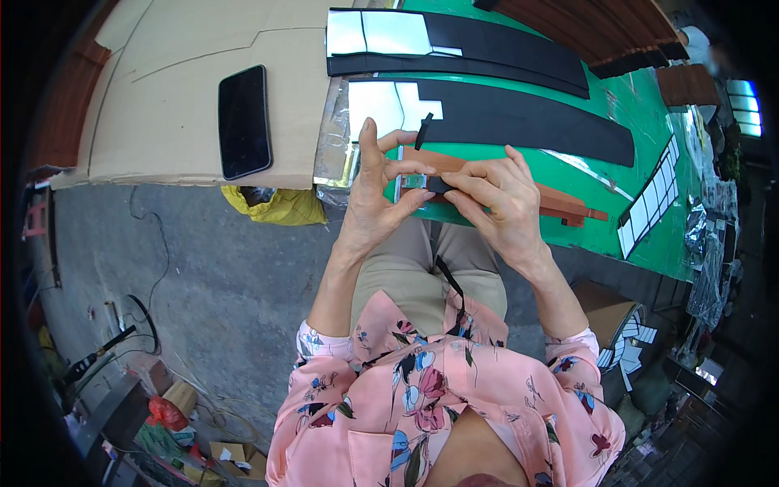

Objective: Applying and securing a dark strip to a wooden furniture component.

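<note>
My left hand (372,188) is closed, its thumb and a finger about a small piece with a silvery frame and a greenish middle (413,181). The index finger of that hand points up and away. From the right, my right hand (501,195) pinches a small black piece (438,185) against the framed one; whether the two are joined I cannot tell. A thin black strip (423,131) sticks up by the left fingers. Beneath both hands lies a long reddish-brown part (560,203), narrowing to a stub at its right end.
The green tabletop (596,243) carries long black panels (519,122) with white sheets (381,105) at their left ends. A black phone (245,122) rests on cardboard (170,105) at left. White strips (649,197) lie right. Below the table hangs a yellow bag (276,207).
</note>
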`<control>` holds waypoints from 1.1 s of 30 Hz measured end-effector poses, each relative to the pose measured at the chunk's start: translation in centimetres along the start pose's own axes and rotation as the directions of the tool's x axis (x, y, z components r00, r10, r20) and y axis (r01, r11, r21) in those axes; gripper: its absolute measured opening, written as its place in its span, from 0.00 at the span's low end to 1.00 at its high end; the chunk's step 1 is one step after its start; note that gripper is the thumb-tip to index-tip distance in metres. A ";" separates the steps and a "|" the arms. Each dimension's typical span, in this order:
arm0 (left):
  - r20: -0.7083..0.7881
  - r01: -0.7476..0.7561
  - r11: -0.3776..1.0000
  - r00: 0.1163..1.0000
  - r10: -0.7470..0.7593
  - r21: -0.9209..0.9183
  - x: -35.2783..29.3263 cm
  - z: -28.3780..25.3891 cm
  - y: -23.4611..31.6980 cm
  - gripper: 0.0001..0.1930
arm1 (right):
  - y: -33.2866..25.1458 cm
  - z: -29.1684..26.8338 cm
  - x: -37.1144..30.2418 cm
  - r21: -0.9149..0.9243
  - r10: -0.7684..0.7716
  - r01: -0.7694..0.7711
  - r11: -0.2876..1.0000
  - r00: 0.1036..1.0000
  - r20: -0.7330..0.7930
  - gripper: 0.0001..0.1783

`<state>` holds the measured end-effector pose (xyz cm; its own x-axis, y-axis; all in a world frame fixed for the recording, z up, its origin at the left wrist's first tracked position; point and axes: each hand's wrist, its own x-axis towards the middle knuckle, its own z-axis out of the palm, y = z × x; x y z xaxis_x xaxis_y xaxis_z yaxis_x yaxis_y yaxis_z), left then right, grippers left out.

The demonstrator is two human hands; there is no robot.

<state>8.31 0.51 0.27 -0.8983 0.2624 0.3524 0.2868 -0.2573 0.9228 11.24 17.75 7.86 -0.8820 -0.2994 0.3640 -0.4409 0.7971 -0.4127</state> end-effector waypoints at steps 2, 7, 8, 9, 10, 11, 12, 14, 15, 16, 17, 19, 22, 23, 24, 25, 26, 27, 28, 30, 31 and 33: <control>-0.001 -0.007 1.000 1.000 0.007 0.005 0.1 -0.1 0.0 0.57 | 0.0 0.0 0.0 -0.004 0.000 0.000 1.000 1.000 -0.002 0.13; 0.089 -0.002 0.999 0.996 -0.003 0.051 0.3 -0.4 0.2 0.58 | 0.0 0.1 0.1 -0.009 0.003 -0.003 1.000 1.000 0.002 0.13; 0.089 -0.002 0.999 0.996 -0.003 0.051 0.2 -0.3 0.2 0.58 | 0.0 0.1 0.1 -0.008 0.003 -0.003 1.000 1.000 0.002 0.13; 0.046 -0.005 0.999 0.999 0.003 0.042 0.1 -0.1 0.1 0.57 | 0.0 0.1 0.1 -0.009 0.004 -0.004 1.000 1.000 0.008 0.13; 0.002 -0.010 0.999 1.000 0.010 0.034 0.1 0.0 0.1 0.57 | 0.0 0.1 0.1 -0.010 0.004 -0.004 1.000 1.000 0.013 0.13; 0.002 -0.010 0.999 1.000 0.010 0.034 0.1 0.0 0.1 0.57 | 0.0 0.1 0.2 -0.010 0.004 -0.004 1.000 1.000 0.013 0.13; 0.004 -0.003 0.999 1.000 0.003 0.032 0.1 -0.1 0.2 0.57 | 0.0 0.1 0.2 -0.008 0.004 -0.004 1.000 1.000 0.012 0.13; 0.005 0.004 1.000 1.000 -0.004 0.029 0.1 -0.1 0.2 0.57 | 0.1 0.1 0.2 -0.007 0.004 -0.003 1.000 1.000 0.012 0.13; 0.005 0.002 1.000 1.000 -0.002 0.025 0.1 -0.1 0.1 0.57 | 0.1 0.2 0.2 -0.005 0.000 0.000 1.000 1.000 0.010 0.13; 0.006 -0.001 1.000 1.000 0.001 0.020 0.1 -0.1 0.1 0.57 | 0.1 0.2 0.2 -0.005 -0.003 0.003 1.000 1.000 0.007 0.13; 0.007 -0.001 1.000 1.000 0.001 0.020 0.1 0.0 0.1 0.57 | 0.1 0.2 0.2 -0.006 -0.003 0.003 1.000 1.000 0.007 0.13; 0.006 0.000 1.000 1.000 0.000 0.013 0.1 0.0 0.3 0.57 | 0.1 0.1 0.2 -0.010 -0.009 0.009 1.000 1.000 0.001 0.13; 0.011 0.000 0.999 1.000 0.000 0.043 0.1 0.0 0.4 0.57 | 0.1 0.2 0.2 -0.009 -0.013 0.013 1.000 1.000 -0.002 0.13; 0.011 0.000 0.999 1.000 0.000 0.044 0.1 0.0 0.5 0.57 | 0.1 0.2 0.2 -0.009 -0.013 0.013 1.000 1.000 -0.002 0.13; 0.007 0.010 0.999 1.000 -0.010 0.033 0.0 0.0 0.5 0.57 | 0.1 0.3 0.2 -0.008 -0.013 0.013 1.000 1.000 -0.001 0.13; 0.001 0.019 1.000 1.000 -0.019 0.023 0.0 0.0 0.5 0.57 | 0.1 0.3 0.2 -0.006 -0.015 0.015 1.000 1.000 0.000 0.13; -0.001 0.021 0.999 1.000 -0.021 0.025 -0.1 -0.1 0.5 0.57 | 0.1 0.4 0.2 -0.004 -0.016 0.016 1.000 1.000 0.001 0.13; -0.005 0.025 0.999 1.000 -0.025 0.035 -0.2 -0.2 0.5 0.57 | 0.1 0.6 0.3 0.001 -0.016 0.016 1.000 1.000 0.002 0.13; -0.001 0.024 0.999 1.000 -0.024 0.040 -0.1 -0.1 0.6 0.57 | 0.1 0.4 0.2 -0.003 -0.014 0.014 1.000 1.000 -0.002 0.13; 0.008 0.013 0.999 1.000 -0.014 0.033 0.1 0.2 0.4 0.57 | 0.1 0.1 0.1 -0.018 -0.012 0.012 1.000 1.000 -0.008 0.13; 0.006 0.011 0.999 1.000 -0.011 0.032 0.1 0.2 0.4 0.57 | 0.0 0.1 0.2 -0.022 -0.014 0.014 1.000 1.000 -0.006 0.12; 0.007 -0.001 0.999 1.000 0.001 0.036 0.3 0.1 0.3 0.57 | 0.3 0.5 0.2 0.000 -0.009 0.009 1.000 1.000 -0.019 0.12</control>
<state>8.14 0.63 0.64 -0.8955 0.2689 0.3546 0.2999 -0.2241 0.9273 10.85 17.68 7.37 -0.8744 -0.2967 0.3840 -0.4491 0.7944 -0.4089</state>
